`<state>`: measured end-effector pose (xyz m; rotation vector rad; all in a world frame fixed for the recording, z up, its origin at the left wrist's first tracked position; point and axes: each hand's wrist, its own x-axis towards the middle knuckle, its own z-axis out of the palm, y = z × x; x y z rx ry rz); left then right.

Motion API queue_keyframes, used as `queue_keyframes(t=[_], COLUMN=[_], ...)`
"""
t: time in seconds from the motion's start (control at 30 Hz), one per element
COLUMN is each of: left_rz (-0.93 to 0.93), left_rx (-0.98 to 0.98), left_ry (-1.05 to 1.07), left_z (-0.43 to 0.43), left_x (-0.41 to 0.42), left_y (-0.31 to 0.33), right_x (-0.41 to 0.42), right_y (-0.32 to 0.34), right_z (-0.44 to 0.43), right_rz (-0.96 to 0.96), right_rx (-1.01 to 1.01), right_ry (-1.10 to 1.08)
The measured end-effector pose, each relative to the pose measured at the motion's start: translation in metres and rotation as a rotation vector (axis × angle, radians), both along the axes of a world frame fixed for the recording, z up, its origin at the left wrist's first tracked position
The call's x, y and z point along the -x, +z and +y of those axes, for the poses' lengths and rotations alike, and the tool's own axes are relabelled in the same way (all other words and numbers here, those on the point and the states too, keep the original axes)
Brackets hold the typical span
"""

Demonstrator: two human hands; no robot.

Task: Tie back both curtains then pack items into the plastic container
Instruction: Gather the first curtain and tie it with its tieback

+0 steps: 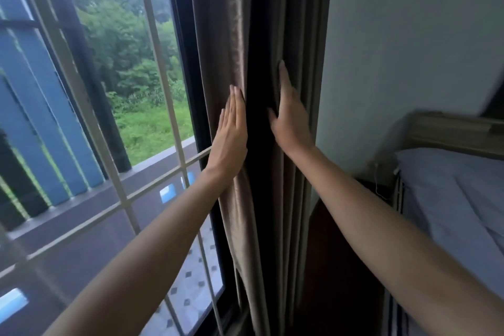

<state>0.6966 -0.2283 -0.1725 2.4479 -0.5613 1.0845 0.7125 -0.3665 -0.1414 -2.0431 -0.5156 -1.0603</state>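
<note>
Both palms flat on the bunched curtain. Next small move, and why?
Likely bring the left hand and right hand together and curl them round the folds, bunching the curtain into one bundle. The left lies flat on its window-side edge and the right on the wall-side folds; neither grips. No tie-back is in view, so gathering probably comes first.

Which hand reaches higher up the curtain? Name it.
The right hand, flat on the wall-side folds of the curtain; the left hand presses lower, on the window-side edge.
</note>
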Motion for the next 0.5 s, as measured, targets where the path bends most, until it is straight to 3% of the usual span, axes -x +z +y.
queue_keyframes(t=[0.27, 0.5], left_rz=[-0.014, 0.063], left_rx=[-0.141, -0.120], left_ry=[-0.036, -0.101], left_z=[0.011, 0.020], left_x=[0.006, 0.009], left_y=[-0.019, -0.015], right_x=[0.055, 0.074], right_y=[-0.130, -0.182], right_z=[0.005, 0.014], right_rz=[0.316, 0.353], right_rx=[0.082, 0.272], right_ry=[0.031, -0.152])
